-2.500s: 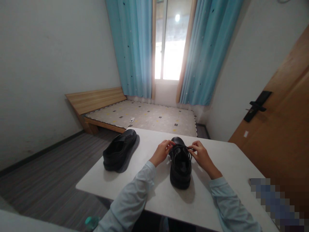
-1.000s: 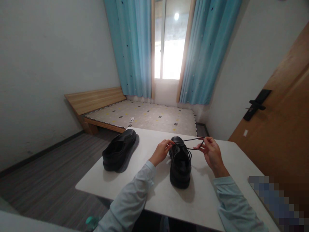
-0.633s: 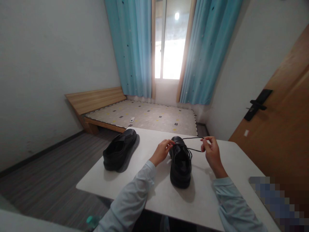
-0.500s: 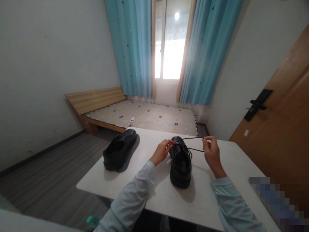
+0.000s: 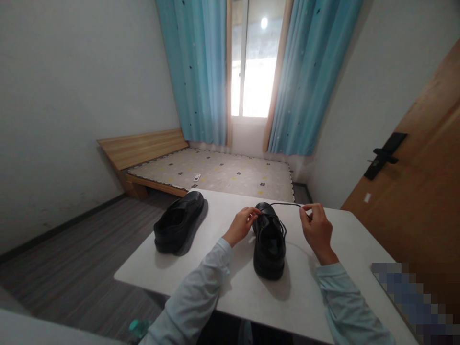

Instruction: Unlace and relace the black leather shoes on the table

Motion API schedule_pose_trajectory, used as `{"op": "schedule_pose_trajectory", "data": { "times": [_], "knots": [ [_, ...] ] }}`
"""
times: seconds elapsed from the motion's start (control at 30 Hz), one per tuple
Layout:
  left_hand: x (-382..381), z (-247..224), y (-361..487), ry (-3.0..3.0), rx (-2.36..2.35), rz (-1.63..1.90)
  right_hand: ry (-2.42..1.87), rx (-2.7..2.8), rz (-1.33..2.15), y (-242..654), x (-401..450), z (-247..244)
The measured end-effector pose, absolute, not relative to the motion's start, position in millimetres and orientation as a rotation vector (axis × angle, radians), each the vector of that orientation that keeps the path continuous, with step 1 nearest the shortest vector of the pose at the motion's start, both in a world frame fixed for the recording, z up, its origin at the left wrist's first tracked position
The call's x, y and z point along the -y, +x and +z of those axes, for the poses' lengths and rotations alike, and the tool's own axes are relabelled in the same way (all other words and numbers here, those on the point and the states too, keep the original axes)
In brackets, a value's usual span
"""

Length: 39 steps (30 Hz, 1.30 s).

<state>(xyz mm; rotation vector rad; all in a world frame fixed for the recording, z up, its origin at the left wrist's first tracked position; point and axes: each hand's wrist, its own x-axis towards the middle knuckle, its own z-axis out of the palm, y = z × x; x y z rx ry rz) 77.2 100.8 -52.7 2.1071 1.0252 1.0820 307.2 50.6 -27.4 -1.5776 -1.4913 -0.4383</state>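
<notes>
Two black shoes stand on a white table (image 5: 230, 297). The right-hand shoe (image 5: 269, 256) points away from me. My left hand (image 5: 242, 224) is at the left side of its tongue, fingertips pinched on something I cannot make out. To the right of that shoe, my right hand (image 5: 316, 229) pinches a black shoelace (image 5: 285, 204) that runs out from the front of the shoe. More lace loops along the shoe's right side. The other shoe (image 5: 179, 223) lies further left, untouched, its toe pointing away and to the right.
Beyond the table is a low bed (image 5: 215, 167) with a small white object (image 5: 197, 177) on it. A wooden door (image 5: 413, 191) is at the right. Below the table's left edge shows a green-capped item (image 5: 138, 327). A pixelated patch covers the lower right corner.
The two lace strands stretched to my right hand are now one slacker strand. My right hand has shifted only slightly, and my left hand has stayed in place.
</notes>
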Motion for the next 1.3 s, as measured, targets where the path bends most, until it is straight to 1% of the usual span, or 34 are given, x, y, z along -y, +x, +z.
{"op": "schedule_pose_trajectory", "data": {
  "times": [0.17, 0.37, 0.53, 0.63, 1.3],
  "knots": [
    [-100, -52, 78, 2.107, -1.023, 1.090, -1.530, 1.576, -0.307, 303, -54, -32],
    [-100, -52, 77, 2.110, -1.025, 1.084, -1.339, 1.773, -0.196, 302, -62, -43],
    [-100, -53, 78, 2.106, -1.024, 1.100, -1.320, 1.966, 0.026, 296, -62, -50],
    [-101, -55, 79, 2.103, -1.048, 1.122, -1.308, 2.017, 0.086, 291, -63, -56],
    [-105, -64, 87, 1.846, -1.078, 1.211, -1.344, 2.027, 0.096, 284, -62, -61]
  ]
}}
